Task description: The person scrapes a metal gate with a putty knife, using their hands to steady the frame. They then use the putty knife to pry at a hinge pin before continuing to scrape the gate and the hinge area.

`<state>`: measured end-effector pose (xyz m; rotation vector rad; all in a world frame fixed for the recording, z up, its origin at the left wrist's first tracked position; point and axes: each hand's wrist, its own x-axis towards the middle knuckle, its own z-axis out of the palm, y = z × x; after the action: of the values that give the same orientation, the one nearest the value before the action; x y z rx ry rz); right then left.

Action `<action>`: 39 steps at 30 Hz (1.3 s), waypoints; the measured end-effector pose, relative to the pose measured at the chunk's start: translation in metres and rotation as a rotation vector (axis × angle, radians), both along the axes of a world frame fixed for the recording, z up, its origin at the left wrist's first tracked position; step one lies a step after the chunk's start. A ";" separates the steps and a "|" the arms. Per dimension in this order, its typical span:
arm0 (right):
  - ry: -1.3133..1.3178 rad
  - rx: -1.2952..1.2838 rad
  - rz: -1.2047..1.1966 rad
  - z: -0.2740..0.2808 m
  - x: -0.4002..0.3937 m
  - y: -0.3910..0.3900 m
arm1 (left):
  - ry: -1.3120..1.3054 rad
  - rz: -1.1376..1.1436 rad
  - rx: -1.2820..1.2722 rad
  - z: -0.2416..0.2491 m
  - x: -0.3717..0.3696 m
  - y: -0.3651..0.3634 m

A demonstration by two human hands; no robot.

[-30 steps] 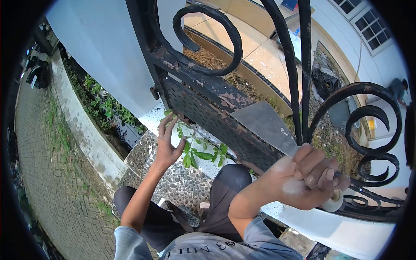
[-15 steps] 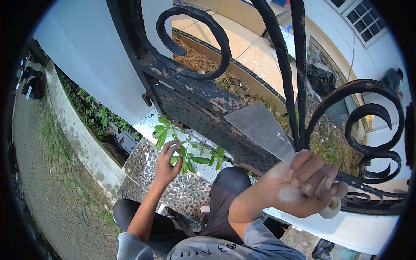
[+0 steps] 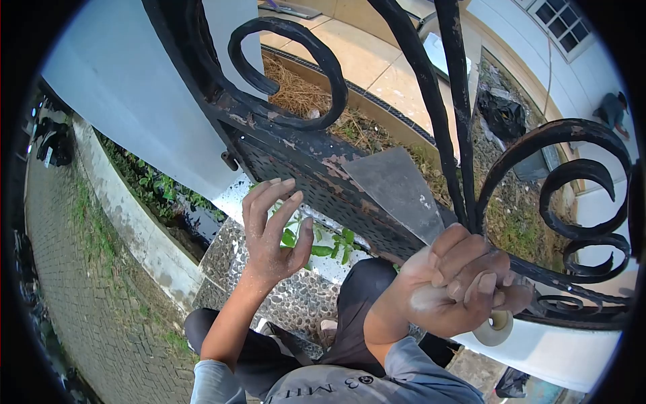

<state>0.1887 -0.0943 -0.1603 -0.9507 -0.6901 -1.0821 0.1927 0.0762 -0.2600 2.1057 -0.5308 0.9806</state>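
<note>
Lettering runs across the chest of the person's grey shirt [image 3: 316,387] at the bottom edge, seen upside down and partly cut off; only a few pale strokes resembling "MIL" show, and the word cannot be read with certainty. No other writing is legible.

The right hand [image 3: 457,283] is clenched around the handle of a broad flat steel scraper with a worn grey blade [image 3: 397,188]; the pale round butt of the handle [image 3: 496,328] pokes out below the fist. The scraper's long axis runs diagonally, from the fist at lower right up towards the upper left, with the wide blade edge pointing up and left. The blade lies flat against the black wrought-iron gate with flaking paint [image 3: 296,145], its edge at the rusty patch on the horizontal rail, above the perforated panel and just beside two upright bars.

The left hand [image 3: 272,232] is held up empty, fingers spread wide and slightly curled, in front of the perforated panel; whether it touches the metal cannot be told. Behind it, a small green leafy plant [image 3: 319,246] shows over the pebble-surfaced step [image 3: 289,296].
</note>
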 end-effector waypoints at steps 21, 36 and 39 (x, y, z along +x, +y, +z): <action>0.165 -0.015 0.010 -0.004 0.003 0.031 | 0.125 0.156 0.273 0.052 0.059 0.028; 0.266 0.036 0.039 -0.011 0.030 0.056 | 0.372 0.074 0.006 -0.004 0.019 0.045; 0.226 0.014 0.103 -0.010 0.025 0.047 | 0.436 0.049 -0.007 -0.022 0.009 0.048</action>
<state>0.2138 -0.0469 -0.1698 -0.9972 -0.5387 -0.8715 0.2012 0.1242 -0.2816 2.2456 -0.2542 0.5196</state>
